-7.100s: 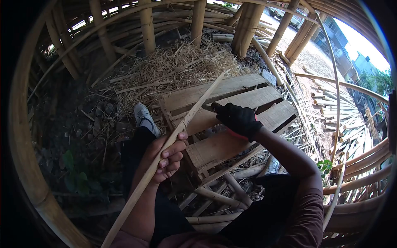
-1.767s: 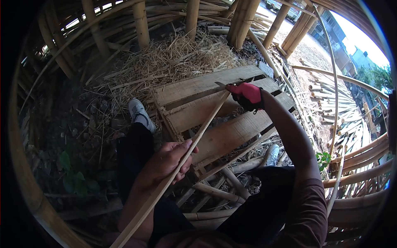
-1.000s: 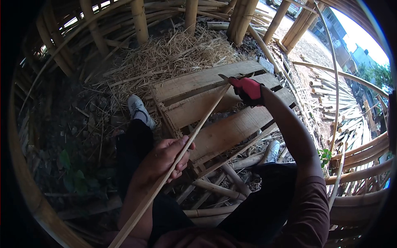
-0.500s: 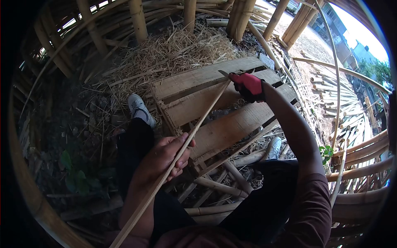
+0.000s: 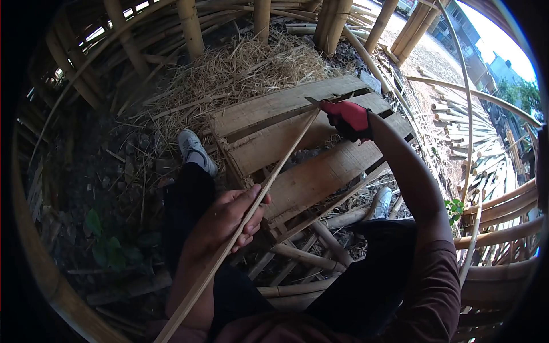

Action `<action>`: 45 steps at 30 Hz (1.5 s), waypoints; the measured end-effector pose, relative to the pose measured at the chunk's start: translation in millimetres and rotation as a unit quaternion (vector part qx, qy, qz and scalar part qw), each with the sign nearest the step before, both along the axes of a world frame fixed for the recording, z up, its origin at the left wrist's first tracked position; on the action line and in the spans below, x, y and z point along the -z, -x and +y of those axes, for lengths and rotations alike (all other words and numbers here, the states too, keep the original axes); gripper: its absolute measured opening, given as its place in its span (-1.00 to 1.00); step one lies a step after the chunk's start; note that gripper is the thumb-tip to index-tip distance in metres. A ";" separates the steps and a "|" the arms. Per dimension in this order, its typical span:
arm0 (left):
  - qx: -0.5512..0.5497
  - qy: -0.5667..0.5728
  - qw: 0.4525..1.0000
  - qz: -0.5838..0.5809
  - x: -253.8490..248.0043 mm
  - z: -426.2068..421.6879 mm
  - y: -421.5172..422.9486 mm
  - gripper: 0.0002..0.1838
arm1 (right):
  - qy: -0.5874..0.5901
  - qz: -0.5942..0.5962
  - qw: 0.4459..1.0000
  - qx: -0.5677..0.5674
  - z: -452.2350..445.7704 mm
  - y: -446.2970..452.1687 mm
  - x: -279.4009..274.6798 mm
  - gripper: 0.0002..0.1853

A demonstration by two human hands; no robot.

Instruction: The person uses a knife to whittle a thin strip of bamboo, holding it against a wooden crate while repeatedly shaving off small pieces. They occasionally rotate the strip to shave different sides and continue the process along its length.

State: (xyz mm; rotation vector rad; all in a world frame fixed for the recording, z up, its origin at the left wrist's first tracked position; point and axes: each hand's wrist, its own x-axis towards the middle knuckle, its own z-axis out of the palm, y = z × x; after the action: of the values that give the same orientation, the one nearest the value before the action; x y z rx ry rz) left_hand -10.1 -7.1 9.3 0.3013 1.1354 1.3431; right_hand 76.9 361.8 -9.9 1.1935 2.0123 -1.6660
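A long, thin bamboo strip (image 5: 274, 171) runs slantwise from the bottom left up to the far side of a slatted wooden bench (image 5: 309, 183). My left hand (image 5: 234, 218), bare, is closed around the strip at its middle, thumb lying along it. In a red and black glove, my right hand (image 5: 350, 120) grips a knife (image 5: 312, 101) whose short blade points left past the fingers. The blade meets or lies very near the strip's far end; exact contact is hard to make out. The knife's handle is hidden in the glove.
Pale shavings (image 5: 269, 68) are heaped behind the bench. Upright bamboo posts (image 5: 190, 28) stand at the back, and cut bamboo poles (image 5: 477, 131) lie stacked at right. My shoes (image 5: 193, 150) flank the bench, and bamboo pieces (image 5: 309, 257) lie below it. A curved pole (image 5: 466, 103) rises at right.
My right hand, with the knife, has shifted slightly to the right and down. My left hand and the strip stay nearly in the same place.
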 end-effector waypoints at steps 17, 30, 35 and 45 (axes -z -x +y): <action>-0.003 0.015 1.000 0.008 -1.9 -2.2 1.1 -0.62 | -0.055 0.015 0.998 -0.017 1.0 8.4 0.7 -0.40; -0.012 0.005 1.000 -0.009 1.9 0.0 3.0 -0.61 | -0.053 -0.020 0.998 -0.027 -4.1 12.6 -7.0 -0.38; -0.012 0.008 1.000 -0.011 3.7 1.9 2.1 -0.60 | -0.033 -0.005 0.999 -0.007 -11.8 20.8 -4.5 -0.39; -0.001 -0.003 1.000 -0.015 5.1 0.2 1.5 -0.61 | -0.040 0.007 0.997 -0.063 -17.0 22.6 -5.7 -0.36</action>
State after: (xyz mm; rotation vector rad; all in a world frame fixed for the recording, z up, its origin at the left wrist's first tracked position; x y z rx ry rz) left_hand -11.6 -6.9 4.2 0.2833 1.1070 1.3493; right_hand 54.2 344.8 -4.2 1.0587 2.1327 -1.5525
